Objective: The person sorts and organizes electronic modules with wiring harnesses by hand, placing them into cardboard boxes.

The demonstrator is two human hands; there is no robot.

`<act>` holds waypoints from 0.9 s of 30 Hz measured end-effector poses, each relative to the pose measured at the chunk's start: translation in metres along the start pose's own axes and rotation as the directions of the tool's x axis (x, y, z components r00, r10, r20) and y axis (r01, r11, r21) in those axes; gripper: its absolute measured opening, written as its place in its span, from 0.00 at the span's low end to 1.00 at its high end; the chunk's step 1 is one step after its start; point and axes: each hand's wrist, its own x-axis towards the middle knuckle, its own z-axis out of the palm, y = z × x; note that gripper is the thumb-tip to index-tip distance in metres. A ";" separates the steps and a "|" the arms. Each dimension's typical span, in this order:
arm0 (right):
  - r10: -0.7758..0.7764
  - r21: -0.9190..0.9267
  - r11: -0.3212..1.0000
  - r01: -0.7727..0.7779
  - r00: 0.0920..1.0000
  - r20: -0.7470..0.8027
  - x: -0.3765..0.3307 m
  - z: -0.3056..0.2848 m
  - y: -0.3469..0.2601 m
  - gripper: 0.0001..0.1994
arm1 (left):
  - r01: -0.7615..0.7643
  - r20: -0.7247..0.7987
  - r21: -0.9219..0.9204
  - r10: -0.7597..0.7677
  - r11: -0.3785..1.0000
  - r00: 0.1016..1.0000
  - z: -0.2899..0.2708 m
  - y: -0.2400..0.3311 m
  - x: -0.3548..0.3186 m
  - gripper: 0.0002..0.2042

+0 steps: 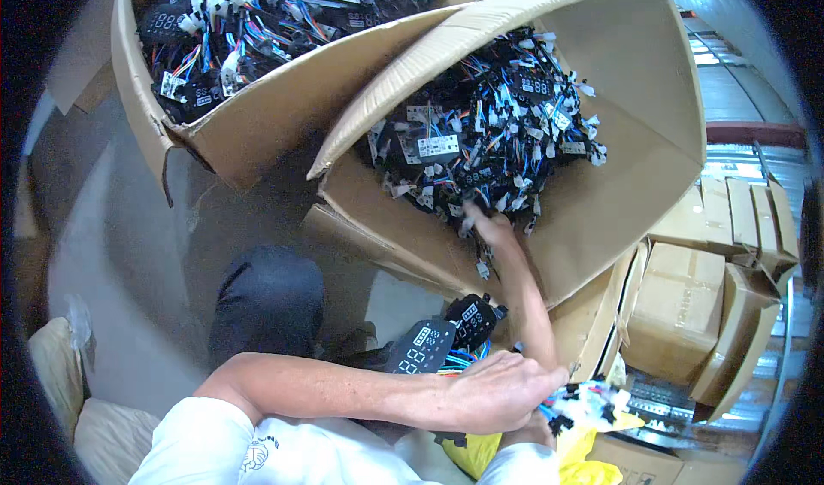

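My left hand is closed around a bundle of coloured cables. White and black plugs stick out past its far side. Two black display boards with printed segments, a larger one and a smaller one, hang at the near end of those cables. Passing behind that fist, my right arm reaches into a tilted cardboard box. There my right hand touches the lower edge of a tangled heap of wired display boards; its fingertips are blurred among the wires.
A second open carton at the upper left holds more wired boards. Closed cardboard boxes are stacked at the right. Yellow plastic lies below my left hand. My dark-clad knee is at the left.
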 end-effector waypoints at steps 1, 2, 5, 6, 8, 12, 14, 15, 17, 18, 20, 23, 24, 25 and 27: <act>-0.009 -0.233 0.972 -0.008 0.997 -0.070 0.015 0.002 0.012 0.33 | 0.073 -0.012 -0.014 -0.073 0.997 0.997 -0.005 0.008 0.006 0.15; -0.054 -0.203 0.978 0.039 0.996 -0.073 0.021 -0.006 0.028 0.32 | 0.155 -0.024 -0.035 -0.156 0.987 0.987 -0.008 0.011 0.009 0.17; -0.006 0.460 0.886 -0.057 0.991 0.134 0.014 -0.068 0.016 0.16 | 0.220 -0.197 0.040 -0.208 0.975 0.958 -0.016 -0.012 0.001 0.18; -0.087 0.666 0.738 0.108 0.994 -0.064 -0.020 -0.078 -0.010 0.13 | 0.339 -0.163 0.052 -0.327 0.939 0.931 -0.025 -0.022 -0.005 0.17; -0.200 0.317 0.914 0.255 0.960 -0.197 -0.069 -0.166 -0.028 0.10 | 0.214 -0.307 0.061 -0.186 0.975 0.933 -0.032 -0.021 0.001 0.18; -0.578 -0.156 0.809 0.566 0.816 -0.034 -0.178 -0.193 -0.079 0.11 | 0.011 -0.515 0.317 0.163 0.948 0.841 -0.047 -0.026 0.009 0.23; -0.564 -0.078 0.821 0.565 0.825 0.040 -0.228 -0.208 -0.096 0.12 | -0.029 -0.526 0.543 0.367 0.839 0.767 -0.046 -0.027 0.025 0.22; -0.504 -0.118 0.849 0.516 0.856 0.116 -0.239 -0.220 -0.099 0.12 | -0.038 -0.526 0.535 0.368 0.844 0.766 -0.048 -0.024 0.027 0.22; -0.515 -0.170 0.799 0.576 0.803 0.299 -0.222 -0.243 -0.087 0.16 | -0.034 -0.348 0.508 0.241 0.861 0.906 -0.055 -0.013 0.026 0.15; -0.583 0.107 0.812 0.574 0.785 0.211 -0.211 -0.234 -0.075 0.14 | -0.034 -0.308 0.579 0.257 0.815 0.916 -0.058 -0.017 0.024 0.10; -0.621 0.768 0.567 0.298 0.767 0.161 -0.172 -0.214 -0.035 0.16 | 0.066 -0.282 0.432 0.065 0.899 0.957 -0.047 -0.026 0.014 0.05; -0.329 0.815 0.566 0.123 0.940 0.087 -0.075 -0.169 -0.028 0.18 | 0.187 -0.213 0.181 -0.147 0.966 0.966 -0.032 -0.020 -0.006 0.05; -0.217 0.648 0.747 0.146 0.976 0.031 -0.040 -0.143 -0.020 0.21 | 0.182 -0.154 0.148 -0.160 0.972 0.975 -0.026 -0.014 -0.010 0.06; -0.081 0.469 0.881 0.060 0.996 0.026 -0.004 -0.127 0.013 0.27 | 0.180 -0.071 0.096 -0.174 0.979 0.982 -0.017 -0.007 -0.007 0.07; 0.034 0.149 0.989 -0.019 0.995 -0.098 0.056 -0.088 0.043 0.39 | 0.120 -0.046 0.072 -0.117 0.990 0.992 -0.009 -0.006 -0.009 0.09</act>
